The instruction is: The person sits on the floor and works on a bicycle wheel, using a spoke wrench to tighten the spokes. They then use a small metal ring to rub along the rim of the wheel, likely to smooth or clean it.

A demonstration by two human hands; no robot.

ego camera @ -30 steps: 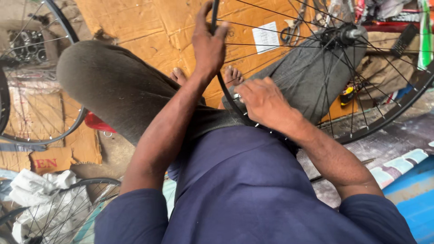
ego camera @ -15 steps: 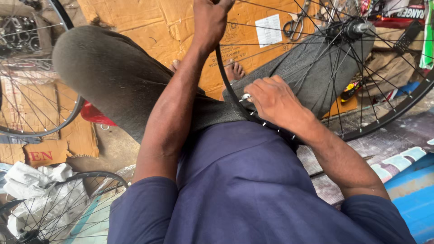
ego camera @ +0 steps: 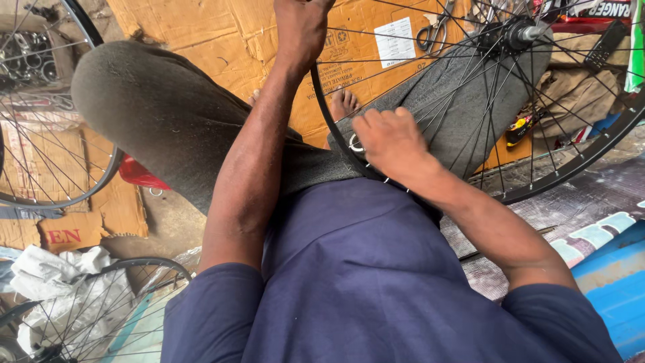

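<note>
- The big black bicycle wheel with thin silver spokes (ego camera: 608,144) stands on its edge across the person's lap, leaning on the leg in grey trousers (ego camera: 463,101).
- The right hand (ego camera: 390,141) is at the near part of the wheel's rim, just above the lap. Its fingers are curled in tight on something small and silvery at the rim; what it is, I cannot tell.
- The left hand (ego camera: 302,27) is higher up the same rim, at the top of the picture. It wraps around the rim and holds it.
- To do this well, I think the left hand should keep the wheel from rolling while the right hand makes small, slow turns, one spoke at a time.
- The left arm is stretched long and straight up from the shoulder. The right arm is bent at the elbow, with the wrist low by the rim.
- The hub with its shiny axle (ego camera: 521,30) sits in the middle of the wheel, far from the right hand.
- Behind the wheel lies flat brown cardboard (ego camera: 201,27). More spoked wheels (ego camera: 40,101) rest well to the left of it.
</note>
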